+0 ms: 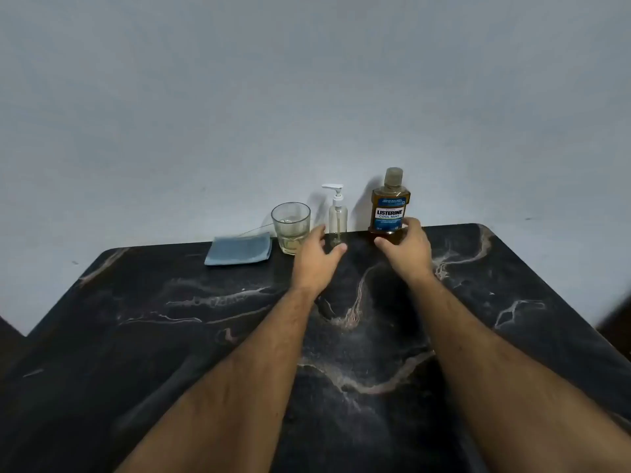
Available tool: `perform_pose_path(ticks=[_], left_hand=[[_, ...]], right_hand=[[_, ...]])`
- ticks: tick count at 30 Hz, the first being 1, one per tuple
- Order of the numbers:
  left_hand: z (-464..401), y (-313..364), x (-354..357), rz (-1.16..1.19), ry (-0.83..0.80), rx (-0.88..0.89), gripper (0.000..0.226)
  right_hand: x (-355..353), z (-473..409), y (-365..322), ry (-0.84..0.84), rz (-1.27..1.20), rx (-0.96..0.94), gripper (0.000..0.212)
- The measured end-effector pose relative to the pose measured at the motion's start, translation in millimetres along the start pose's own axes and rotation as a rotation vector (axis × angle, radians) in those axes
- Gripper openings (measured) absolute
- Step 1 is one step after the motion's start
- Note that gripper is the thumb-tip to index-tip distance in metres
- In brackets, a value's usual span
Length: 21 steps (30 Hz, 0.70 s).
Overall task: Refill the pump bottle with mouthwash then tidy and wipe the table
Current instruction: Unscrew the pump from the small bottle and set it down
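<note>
A small clear pump bottle (337,216) with a white pump head stands upright at the table's far edge. Right of it stands a mouthwash bottle (390,204) of amber liquid with a blue label and its cap on. My left hand (316,259) reaches toward the pump bottle's base, fingers apart, thumb close beside it, holding nothing. My right hand (408,247) is cupped open around the lower part of the mouthwash bottle; a firm grip does not show. A folded blue cloth (239,253) lies at the far left.
A glass tumbler (291,227) with a little pale liquid stands between the cloth and the pump bottle. The dark marble table (170,336) ends against a plain wall behind the objects. Both forearms stretch across the table's middle.
</note>
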<state>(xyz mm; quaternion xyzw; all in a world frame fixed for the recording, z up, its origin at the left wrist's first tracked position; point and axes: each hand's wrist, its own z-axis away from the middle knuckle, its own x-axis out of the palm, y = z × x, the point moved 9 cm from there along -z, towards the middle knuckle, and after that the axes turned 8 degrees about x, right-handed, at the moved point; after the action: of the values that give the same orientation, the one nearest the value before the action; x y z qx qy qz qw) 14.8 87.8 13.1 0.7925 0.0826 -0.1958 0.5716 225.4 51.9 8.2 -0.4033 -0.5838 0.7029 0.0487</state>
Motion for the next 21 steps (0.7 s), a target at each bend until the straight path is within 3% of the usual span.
perform_pose_path(ticks=[4,7,11,15,21], left_hand=[[-28.9,-1.1,24.8,-0.036,0.099,0.008,0.070],[-46.1,-17.0,43.1,-0.037,0.151,-0.035,0.077],[-62.2,-35.6,54.3,-0.011,0.204,-0.062,0.078],[-65.1,-40.5,54.4,0.008,0.250,-0.076,0.059],[-38.6,-24.7,46.5,0.066,0.225,-0.057,0.049]], right_hand=[[2.4,-34.6,5.5,0.054,-0.078,0.051,0.094],[10.1,-61.4,12.3,0.022,-0.138,0.070,0.098],[19.9,-80.3,13.4,-0.066,-0.238,0.029,0.080],[22.4,-82.3,16.7,-0.085,-0.225,0.002,0.056],[5.4,-57.4,15.2,-0.089,-0.190,-0.002,0.056]])
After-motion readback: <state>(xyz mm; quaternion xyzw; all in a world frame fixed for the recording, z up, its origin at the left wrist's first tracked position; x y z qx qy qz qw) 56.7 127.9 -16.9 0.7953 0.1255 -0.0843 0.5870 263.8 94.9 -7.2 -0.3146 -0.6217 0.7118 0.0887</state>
